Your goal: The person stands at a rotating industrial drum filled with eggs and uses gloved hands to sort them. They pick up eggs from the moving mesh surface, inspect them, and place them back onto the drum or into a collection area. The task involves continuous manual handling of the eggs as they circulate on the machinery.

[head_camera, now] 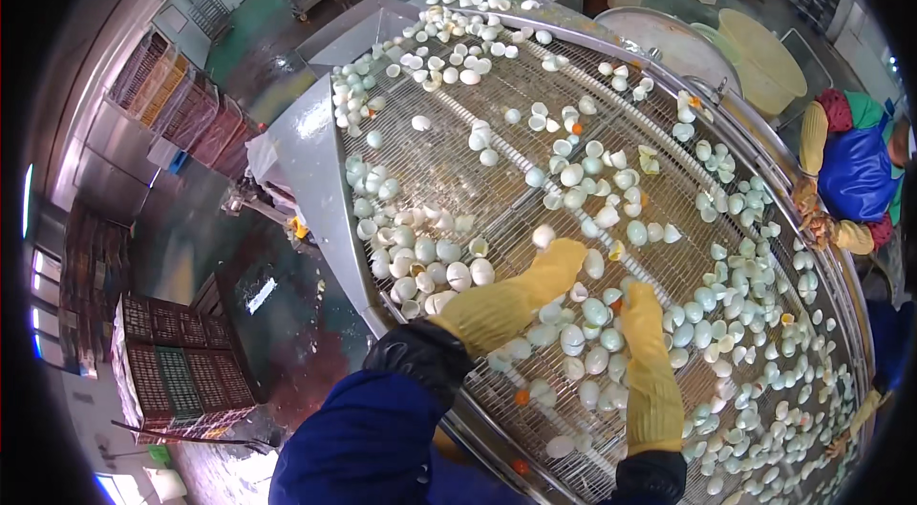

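Observation:
Both my hands wear yellow rubber gloves and reach over a wire-mesh conveyor (458,161) strewn with pale green and white eggshells. My left hand (562,265) is low over the mesh, its fingers turned down beside a whitish egg (594,263). Another pale shell (543,236) lies just beyond its knuckles. Close by on the right, my right hand (641,301) points away from me, with a pale shell at its fingertips. The glove hides whether it is gripped. Between my forearms lies a cluster of cracked eggs and shells (573,339). An orange yolk (521,397) sits nearer me.
A metal side wall (308,168) borders the conveyor on the left. Across the belt, a co-worker in a blue apron (860,172) has gloved hands at the rim. Another gloved hand (838,444) shows lower right. Stacked crates (179,362) stand left; tubs (759,61) stand beyond.

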Tool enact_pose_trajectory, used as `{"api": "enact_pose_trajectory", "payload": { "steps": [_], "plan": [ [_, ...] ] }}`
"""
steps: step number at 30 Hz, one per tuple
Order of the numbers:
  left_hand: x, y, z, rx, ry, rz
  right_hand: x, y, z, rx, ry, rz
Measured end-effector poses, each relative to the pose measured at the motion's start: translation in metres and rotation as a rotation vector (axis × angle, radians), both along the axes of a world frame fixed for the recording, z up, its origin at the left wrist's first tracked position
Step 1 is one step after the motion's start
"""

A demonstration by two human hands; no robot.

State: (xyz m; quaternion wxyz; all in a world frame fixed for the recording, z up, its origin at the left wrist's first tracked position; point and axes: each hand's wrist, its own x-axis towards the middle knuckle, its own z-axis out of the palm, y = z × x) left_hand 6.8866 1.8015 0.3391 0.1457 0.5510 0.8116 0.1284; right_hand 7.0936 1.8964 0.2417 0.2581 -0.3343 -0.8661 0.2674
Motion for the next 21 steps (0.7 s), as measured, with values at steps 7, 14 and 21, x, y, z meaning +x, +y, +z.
{"api": "enact_pose_trajectory", "payload": {
  "steps": [7,14,21],
  "plan": [
    [0.092,-0.105,0.092,0.288,-0.253,-0.252,0.134,-0.134,0.146,-1.091,0.551,-0.382],
    [0.191,-0.223,0.079,-0.307,-0.467,-0.626,0.199,-0.317,0.141,-1.238,0.687,-0.198],
    [0.228,-0.242,0.068,-0.241,-0.778,-0.476,0.219,-0.343,0.160,-1.114,0.440,-0.204]
  ]
}}
